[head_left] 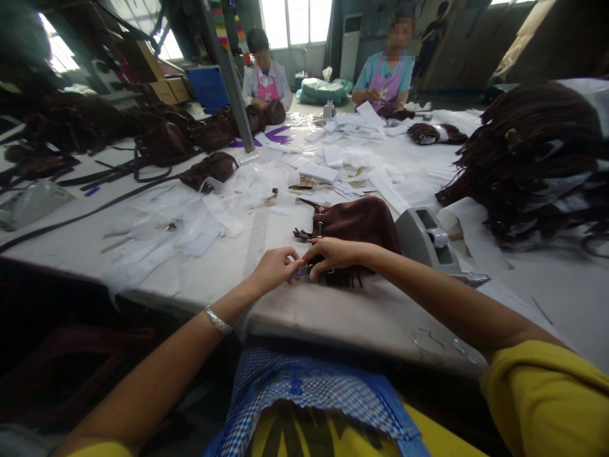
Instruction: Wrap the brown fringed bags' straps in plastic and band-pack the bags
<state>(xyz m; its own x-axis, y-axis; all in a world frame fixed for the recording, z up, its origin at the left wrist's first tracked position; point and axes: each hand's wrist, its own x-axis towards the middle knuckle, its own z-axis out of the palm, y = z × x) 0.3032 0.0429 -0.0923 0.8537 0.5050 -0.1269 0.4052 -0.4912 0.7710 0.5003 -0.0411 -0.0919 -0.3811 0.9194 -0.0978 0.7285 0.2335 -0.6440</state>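
Note:
A brown drawstring bag [364, 219] with tassels and metal eyelets lies on its side at the table's front. Over its lower left edge rests my right hand [335, 252], its fingers and thumb bent around the edge, though their exact hold is partly hidden. My left hand [277, 268] is closed in a pinch just left of the bag, its fingertips meeting those of the right. A small greyish piece [299, 273] shows under the left fingertips, too small to name. Right behind the bag stands a grey tape dispenser [425, 238], close to my right forearm.
A tall pile of brown bags [533, 158] is on the right. More brown bags [166, 136] and straps lie at the left. White paper and plastic scraps [328, 171] cover the middle. A metal post [231, 76] rises from the table. Two people [387, 76] work across it.

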